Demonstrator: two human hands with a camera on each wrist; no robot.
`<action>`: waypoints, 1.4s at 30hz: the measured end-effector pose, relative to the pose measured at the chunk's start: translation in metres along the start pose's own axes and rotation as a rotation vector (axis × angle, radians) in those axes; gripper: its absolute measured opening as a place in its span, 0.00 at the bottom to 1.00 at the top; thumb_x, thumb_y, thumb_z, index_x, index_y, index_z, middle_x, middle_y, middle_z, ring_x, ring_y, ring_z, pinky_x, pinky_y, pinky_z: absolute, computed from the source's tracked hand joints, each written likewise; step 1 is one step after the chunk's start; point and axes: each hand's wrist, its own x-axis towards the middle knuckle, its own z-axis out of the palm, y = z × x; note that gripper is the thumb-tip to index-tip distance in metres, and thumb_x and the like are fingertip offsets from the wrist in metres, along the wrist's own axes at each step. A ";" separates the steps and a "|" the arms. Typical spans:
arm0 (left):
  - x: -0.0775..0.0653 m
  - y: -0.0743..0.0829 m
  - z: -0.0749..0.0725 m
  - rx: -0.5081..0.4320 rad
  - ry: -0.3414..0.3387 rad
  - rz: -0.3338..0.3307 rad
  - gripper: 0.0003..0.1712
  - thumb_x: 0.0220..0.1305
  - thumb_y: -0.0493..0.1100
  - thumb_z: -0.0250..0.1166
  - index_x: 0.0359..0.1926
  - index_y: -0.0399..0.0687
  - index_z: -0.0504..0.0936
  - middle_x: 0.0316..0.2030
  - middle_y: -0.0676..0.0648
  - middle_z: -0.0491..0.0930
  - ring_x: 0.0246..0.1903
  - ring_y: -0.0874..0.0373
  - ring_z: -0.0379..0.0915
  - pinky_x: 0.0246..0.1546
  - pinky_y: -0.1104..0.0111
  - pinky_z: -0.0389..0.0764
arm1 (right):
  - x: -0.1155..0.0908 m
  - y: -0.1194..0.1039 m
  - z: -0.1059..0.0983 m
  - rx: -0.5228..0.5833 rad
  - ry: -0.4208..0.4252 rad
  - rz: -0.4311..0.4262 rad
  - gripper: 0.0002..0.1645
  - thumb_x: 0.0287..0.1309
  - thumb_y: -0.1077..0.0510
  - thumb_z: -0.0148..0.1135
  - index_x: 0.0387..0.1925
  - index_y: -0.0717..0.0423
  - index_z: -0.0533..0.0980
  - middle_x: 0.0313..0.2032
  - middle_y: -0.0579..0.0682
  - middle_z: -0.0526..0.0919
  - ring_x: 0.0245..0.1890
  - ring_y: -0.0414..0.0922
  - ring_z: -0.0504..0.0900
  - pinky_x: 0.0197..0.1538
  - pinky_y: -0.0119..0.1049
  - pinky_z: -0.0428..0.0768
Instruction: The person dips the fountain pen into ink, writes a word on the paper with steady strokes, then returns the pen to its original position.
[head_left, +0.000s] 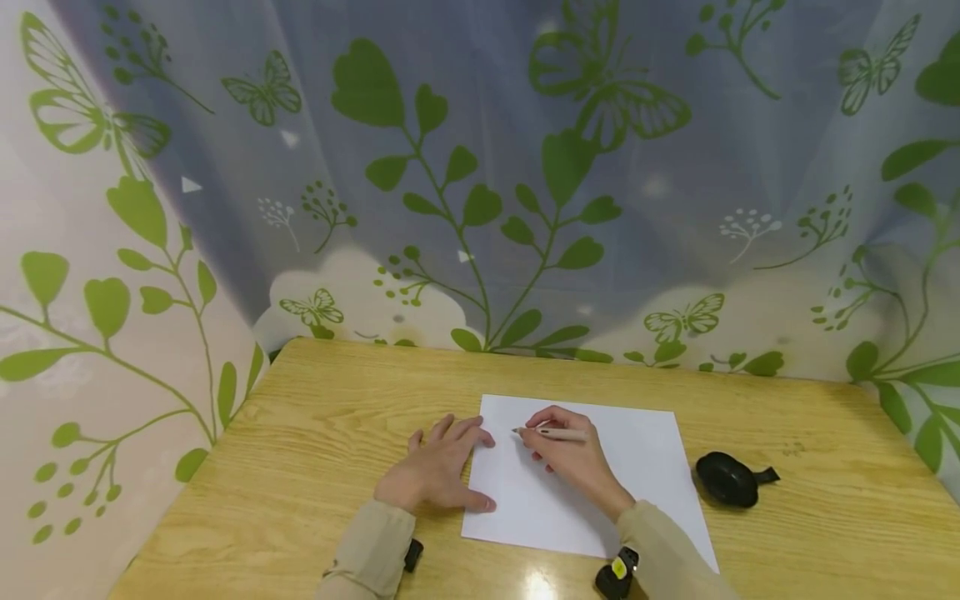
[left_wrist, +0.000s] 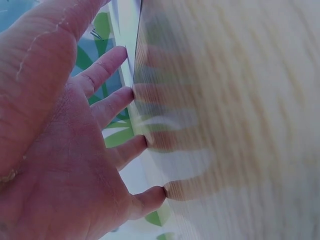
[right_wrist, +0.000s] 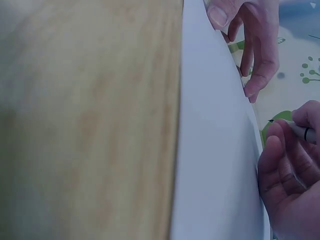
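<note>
A blank white sheet of paper point(head_left: 540, 508) lies on the wooden table. My left hand point(head_left: 442, 471) spreads its fingers over the sheet's left edge; the thumb and a fingertip rest on the paper, the other fingers on the wood. In the left wrist view, the fingertips of the left hand point(left_wrist: 65, 135) touch the tabletop. My right hand point(head_left: 576, 458) pinches a light-coloured pen point(head_left: 562, 434) above the sheet's upper middle, its tip pointing left. From the right wrist view, the tip of the pen point(right_wrist: 309, 134) seems slightly above the paper.
To the right of the sheet sits a small black bowl-like object point(head_left: 726, 479) with a short handle. A patterned curtain point(head_left: 480, 208) hangs behind and beside the table point(head_left: 315, 433). A black wrist device point(head_left: 617, 575) lies near the sheet's lower edge.
</note>
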 end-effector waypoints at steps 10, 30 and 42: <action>0.001 -0.001 0.001 -0.001 0.000 -0.005 0.42 0.53 0.65 0.77 0.65 0.63 0.70 0.80 0.51 0.55 0.79 0.34 0.44 0.69 0.24 0.49 | 0.004 -0.003 0.007 -0.020 -0.041 -0.010 0.05 0.61 0.56 0.72 0.36 0.52 0.84 0.26 0.55 0.87 0.20 0.44 0.81 0.22 0.33 0.79; 0.001 -0.001 0.001 -0.027 -0.006 0.002 0.40 0.54 0.63 0.76 0.64 0.62 0.70 0.80 0.50 0.54 0.79 0.34 0.43 0.69 0.24 0.47 | 0.006 -0.005 0.012 -0.055 -0.051 -0.047 0.03 0.61 0.59 0.71 0.34 0.54 0.83 0.19 0.53 0.84 0.15 0.41 0.76 0.20 0.32 0.76; 0.002 -0.002 0.002 0.011 0.003 -0.003 0.45 0.52 0.66 0.76 0.68 0.64 0.69 0.80 0.52 0.55 0.79 0.35 0.44 0.69 0.25 0.48 | 0.007 -0.008 0.012 -0.109 -0.058 -0.033 0.03 0.61 0.59 0.71 0.33 0.52 0.83 0.19 0.53 0.84 0.14 0.42 0.76 0.17 0.31 0.74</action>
